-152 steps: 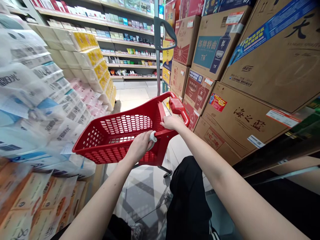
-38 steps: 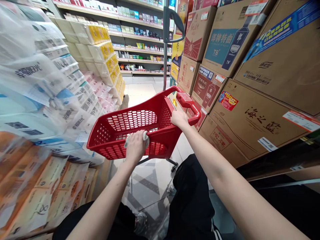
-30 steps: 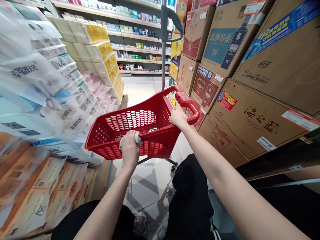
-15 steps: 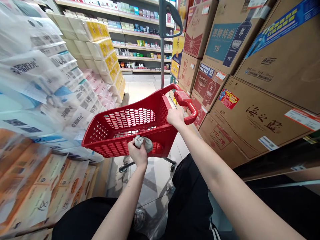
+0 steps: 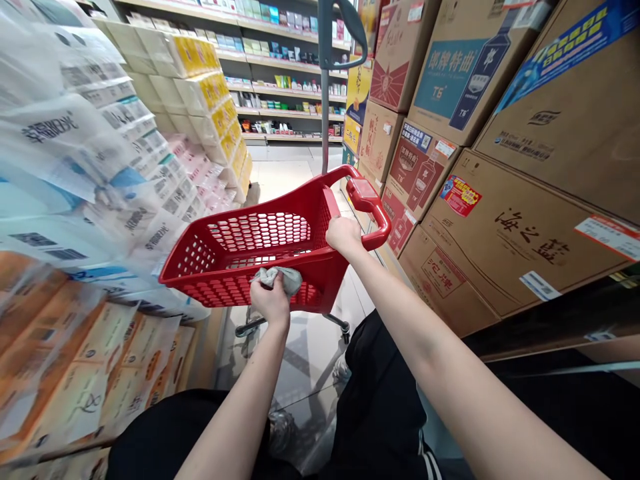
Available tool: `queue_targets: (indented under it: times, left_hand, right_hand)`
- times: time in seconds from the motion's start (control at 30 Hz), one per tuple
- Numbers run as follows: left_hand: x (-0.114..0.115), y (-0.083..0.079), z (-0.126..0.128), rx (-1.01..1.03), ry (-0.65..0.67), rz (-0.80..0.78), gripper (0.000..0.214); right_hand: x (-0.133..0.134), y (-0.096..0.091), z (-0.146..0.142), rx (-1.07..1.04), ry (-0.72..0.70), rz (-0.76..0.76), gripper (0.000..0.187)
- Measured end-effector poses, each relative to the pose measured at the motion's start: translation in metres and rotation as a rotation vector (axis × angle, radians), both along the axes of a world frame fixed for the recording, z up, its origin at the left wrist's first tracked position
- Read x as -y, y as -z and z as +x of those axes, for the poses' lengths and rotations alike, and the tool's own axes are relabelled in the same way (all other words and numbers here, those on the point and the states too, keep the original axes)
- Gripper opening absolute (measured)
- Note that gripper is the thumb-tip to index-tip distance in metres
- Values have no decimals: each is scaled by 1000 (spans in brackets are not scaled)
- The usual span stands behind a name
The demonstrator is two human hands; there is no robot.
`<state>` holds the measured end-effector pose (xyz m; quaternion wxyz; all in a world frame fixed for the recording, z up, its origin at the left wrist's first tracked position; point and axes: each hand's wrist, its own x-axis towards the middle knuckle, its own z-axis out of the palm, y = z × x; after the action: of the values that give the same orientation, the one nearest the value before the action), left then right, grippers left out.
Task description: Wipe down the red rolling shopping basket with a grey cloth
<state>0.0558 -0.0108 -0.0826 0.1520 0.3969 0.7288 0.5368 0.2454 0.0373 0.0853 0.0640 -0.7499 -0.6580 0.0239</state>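
A small red shopping cart (image 5: 240,267) stands in front of me, its basket pierced with rows of holes. My left hand (image 5: 270,303) is closed on a crumpled grey cloth (image 5: 287,280), which lies against the near outer wall of the basket. My right hand (image 5: 345,237) is wrapped over the basket's rim at the handle end, its fingertips hidden inside. Just right of that hand is the cart's red handle (image 5: 379,225). A grey pole with a looped grip (image 5: 345,40) rises behind the cart.
Stacked cardboard boxes (image 5: 525,227) line the right side. On the left are piles of wrapped paper packs (image 5: 115,180) and orange-and-cream packs (image 5: 95,360). Shelves of small goods (image 5: 290,87) stand at the back. The tiled floor (image 5: 305,373) runs beneath the cart.
My left hand and the cloth have shifted slightly left and up along the basket wall. The cart and my right hand have moved a little left in view.
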Motion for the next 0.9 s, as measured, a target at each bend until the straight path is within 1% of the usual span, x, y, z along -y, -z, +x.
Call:
queue_targets:
  times: [0.1,0.2,0.3,0.37,0.43,0.5,0.57,0.67,0.77,0.9]
  left_hand:
    - [-3,-7,17,16,10,-10,38]
    - [0,-11,42,66,73,-6,37]
    - [10,-15,72,148,159,55,38]
    - [20,-20,88,122,233,100,34]
    - [30,-24,97,47,328,150,27]
    - [37,-26,99,-30,433,219,26]
    - [40,-26,96,-104,535,272,30]
    - [40,-20,88,-203,656,281,40]
    - [39,-6,79,-283,712,225,49]
    - [38,19,71,-361,733,59,47]
  right_hand:
    - [0,1,-2,6,-2,4,38]
    - [1,0,-2,11,-4,2,38]
    - [2,-2,-3,13,4,-3,36]
    - [3,-2,-3,11,4,-9,36]
    - [3,-3,-3,10,-3,-14,36]
    - [3,-3,-2,13,-7,-18,37]
    - [3,-3,-2,18,-5,-27,37]
    - [3,-4,-1,24,7,-34,38]
    - [3,-4,0,20,3,-28,38]
    - [3,-2,0,17,-2,-24,39]
